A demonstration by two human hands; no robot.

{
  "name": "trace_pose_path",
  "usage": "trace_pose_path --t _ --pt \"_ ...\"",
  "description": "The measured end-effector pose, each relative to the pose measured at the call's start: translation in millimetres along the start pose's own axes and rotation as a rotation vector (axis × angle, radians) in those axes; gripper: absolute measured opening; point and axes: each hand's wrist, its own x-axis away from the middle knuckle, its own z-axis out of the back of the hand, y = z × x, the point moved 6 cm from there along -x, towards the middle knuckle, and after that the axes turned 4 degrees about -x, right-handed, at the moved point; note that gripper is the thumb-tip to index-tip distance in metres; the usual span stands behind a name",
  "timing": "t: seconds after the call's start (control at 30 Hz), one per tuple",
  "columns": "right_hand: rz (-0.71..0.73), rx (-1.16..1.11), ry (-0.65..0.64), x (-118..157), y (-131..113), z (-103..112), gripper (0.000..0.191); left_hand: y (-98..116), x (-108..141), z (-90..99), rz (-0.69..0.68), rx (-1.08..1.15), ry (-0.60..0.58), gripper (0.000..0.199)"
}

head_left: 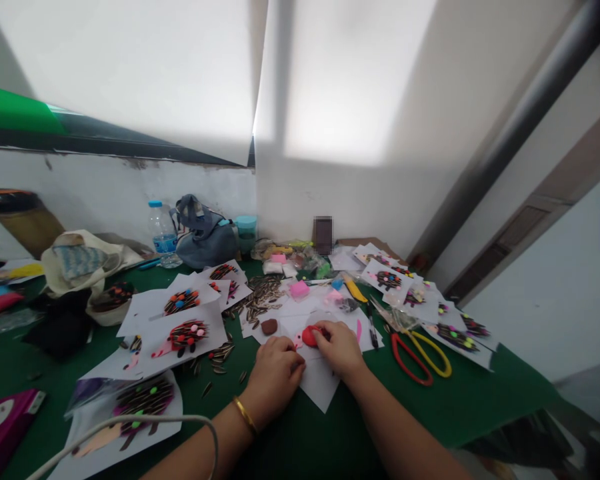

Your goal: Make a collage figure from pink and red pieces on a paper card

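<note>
A flattened lump of red modelling clay (309, 335) lies on a white paper sheet (325, 390) in front of me. The thumb and fingers of my right hand (341, 348) are closed against the clay's right side. My left hand (277, 375), with a gold bangle at the wrist, rests on the sheet's left edge. Its fingers are curled together, and what they hold, if anything, is hidden. A small pink clay shape shows between the hands. Beyond my left hand is a brown clay lump (269, 327), near a pile of striped sunflower seeds (263, 297).
Scissors (420, 353) with red and yellow handles lie right, beside a black pen (373, 335). Seed-and-clay hedgehog pictures (183, 333) are stacked left, with more pictures (455, 337) right. A water bottle (163, 237) and blue bag (205, 237) stand behind. A cable (150, 419) crosses the front left.
</note>
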Motion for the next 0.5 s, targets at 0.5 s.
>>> trace_pose_path --t 0.5 --pt "-0.048 -0.352 -0.077 -14 40 -4 0.038 1 0 1.2 -0.006 -0.011 0.015 0.012"
